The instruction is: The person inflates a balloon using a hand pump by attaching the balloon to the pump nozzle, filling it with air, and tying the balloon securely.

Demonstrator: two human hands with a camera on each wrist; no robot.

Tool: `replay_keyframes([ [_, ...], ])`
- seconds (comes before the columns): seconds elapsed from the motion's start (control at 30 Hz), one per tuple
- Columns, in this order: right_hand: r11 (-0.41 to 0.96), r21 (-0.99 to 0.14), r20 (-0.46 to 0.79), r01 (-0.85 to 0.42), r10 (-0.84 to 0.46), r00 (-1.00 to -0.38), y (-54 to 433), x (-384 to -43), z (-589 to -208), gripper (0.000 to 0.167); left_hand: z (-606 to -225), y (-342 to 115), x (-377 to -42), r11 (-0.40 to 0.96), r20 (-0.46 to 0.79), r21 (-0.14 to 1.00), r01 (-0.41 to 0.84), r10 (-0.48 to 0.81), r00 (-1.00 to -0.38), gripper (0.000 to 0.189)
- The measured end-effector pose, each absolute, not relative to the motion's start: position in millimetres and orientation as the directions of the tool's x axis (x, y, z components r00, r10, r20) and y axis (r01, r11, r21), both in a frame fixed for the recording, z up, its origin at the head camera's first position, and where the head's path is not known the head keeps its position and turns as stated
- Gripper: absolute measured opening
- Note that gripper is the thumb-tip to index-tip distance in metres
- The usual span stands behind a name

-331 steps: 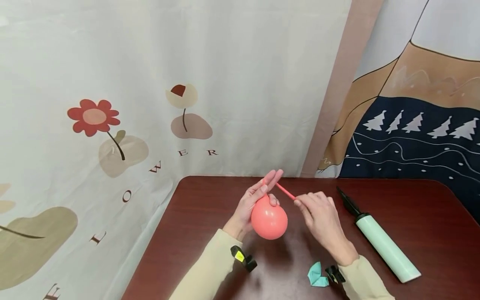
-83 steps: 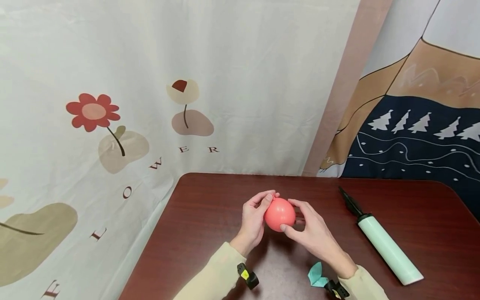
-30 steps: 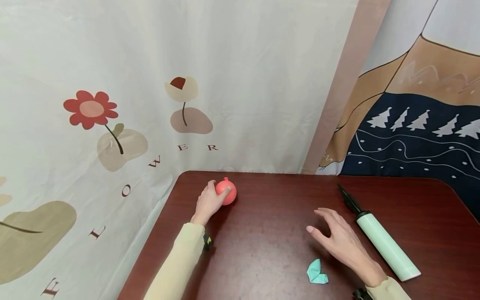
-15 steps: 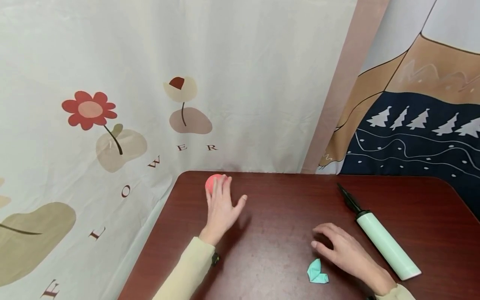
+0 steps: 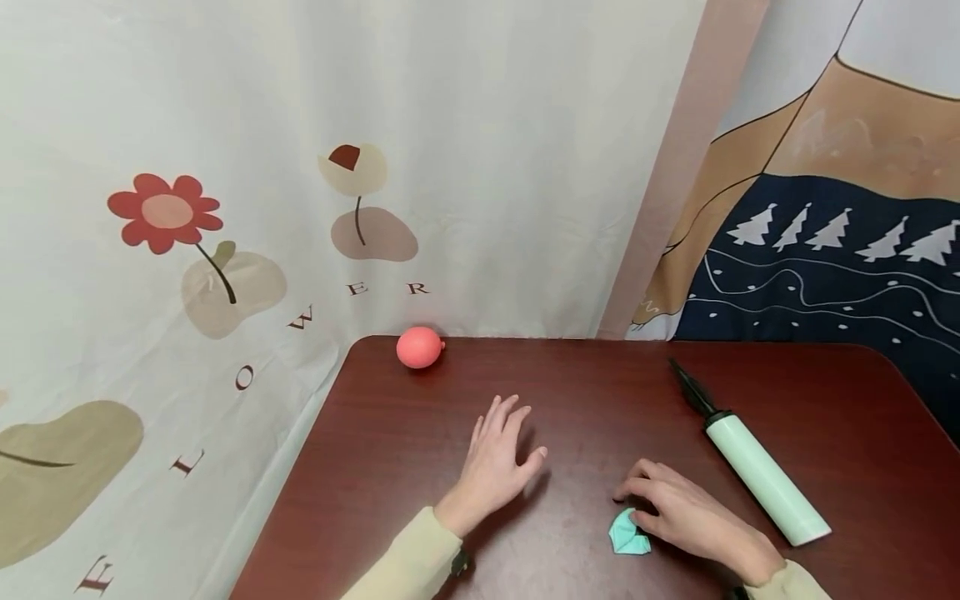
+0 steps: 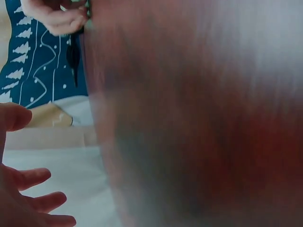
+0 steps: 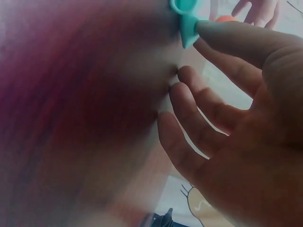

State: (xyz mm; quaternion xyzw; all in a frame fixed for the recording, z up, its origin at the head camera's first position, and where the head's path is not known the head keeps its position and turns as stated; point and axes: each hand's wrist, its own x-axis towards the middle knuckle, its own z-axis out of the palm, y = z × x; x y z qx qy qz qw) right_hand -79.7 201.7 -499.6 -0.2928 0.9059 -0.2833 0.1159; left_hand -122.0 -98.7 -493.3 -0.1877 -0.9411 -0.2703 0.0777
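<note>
Printed curtains (image 5: 510, 167) are forming the backdrop to a dark red table (image 5: 555, 542), where a person's right hand (image 5: 682, 512) is bending its spaced-apart fingers toward the surface, thumb appearing to be touching a limp teal balloon (image 5: 624, 533). No closed pinch is showing; being thin and soft, it could be skidding away if the thumb alone is pressing. Nearby, the left hand (image 5: 495, 467) is hovering, fingers spreading wide and holding nothing. Farther out, a hand pump (image 5: 765, 479) is lying with its nozzle pointing away. Near the far left corner, a coral balloon (image 5: 419, 347) is resting with nothing visibly propping it; a bump or draft could be sending it rolling over the edge. Making up the count are 2 hands, 2 balloons (1 teal, 1 coral), 1 pump and 1 table.
</note>
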Motion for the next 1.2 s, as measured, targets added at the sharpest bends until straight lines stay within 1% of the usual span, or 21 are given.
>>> replay_keyframes([
  [0.07,0.652,-0.562,0.006,-0.509,-0.612,-0.791,201,-81,-501,0.019,-495,-95,-119,0.781,0.229,0.487,0.392,0.319,-0.92,0.058],
  [0.17,0.63,-0.526,0.08,-0.572,-0.632,-0.771,201,-82,-503,0.024,-498,-91,-114,0.775,0.217,0.491,0.398,0.333,-0.918,0.055],
  [0.23,0.623,-0.534,0.09,-0.572,-0.63,-0.771,202,-82,-502,0.024,-499,-89,-112,0.767,0.218,0.5,0.402,0.338,-0.916,0.054],
  [0.33,0.631,-0.579,0.078,-0.516,-0.587,-0.806,201,-85,-496,0.021,-499,-87,-110,0.721,0.224,0.562,0.405,0.338,-0.914,0.052],
  [0.4,0.629,-0.613,0.093,-0.478,-0.543,-0.835,200,-88,-488,0.019,-498,-85,-111,0.652,0.242,0.634,0.416,0.344,-0.907,0.049],
  [0.53,0.603,-0.628,0.224,-0.492,-0.465,-0.856,196,-98,-469,0.018,-495,-79,-115,0.465,0.299,0.752,0.468,0.392,-0.87,0.044],
  [0.63,0.574,-0.639,0.303,-0.512,-0.425,-0.853,193,-105,-453,0.016,-490,-72,-119,0.352,0.324,0.792,0.498,0.449,-0.833,0.044],
  [0.73,0.56,-0.642,0.342,-0.524,-0.403,-0.849,191,-111,-439,0.015,-484,-65,-123,0.304,0.304,0.819,0.487,0.491,-0.817,0.053],
  [0.77,0.557,-0.633,0.359,-0.537,-0.404,-0.841,190,-113,-434,0.016,-482,-62,-123,0.295,0.28,0.834,0.466,0.502,-0.819,0.055],
  [0.87,0.554,-0.633,0.347,-0.541,-0.421,-0.838,190,-119,-422,0.018,-477,-55,-128,0.207,0.22,0.9,0.384,0.546,-0.808,0.06],
  [0.97,0.55,-0.639,0.319,-0.538,-0.447,-0.836,188,-125,-412,0.021,-473,-50,-133,0.091,0.142,0.967,0.239,0.585,-0.799,0.061],
  [1.03,0.549,-0.644,0.305,-0.533,-0.455,-0.837,186,-128,-406,0.02,-473,-46,-137,0.032,0.109,0.987,0.159,0.596,-0.796,0.061],
  [1.2,0.535,-0.632,0.34,-0.561,-0.46,-0.82,180,-138,-398,0.021,-474,-40,-142,-0.052,0.028,0.999,-0.003,0.585,-0.81,0.059],
])
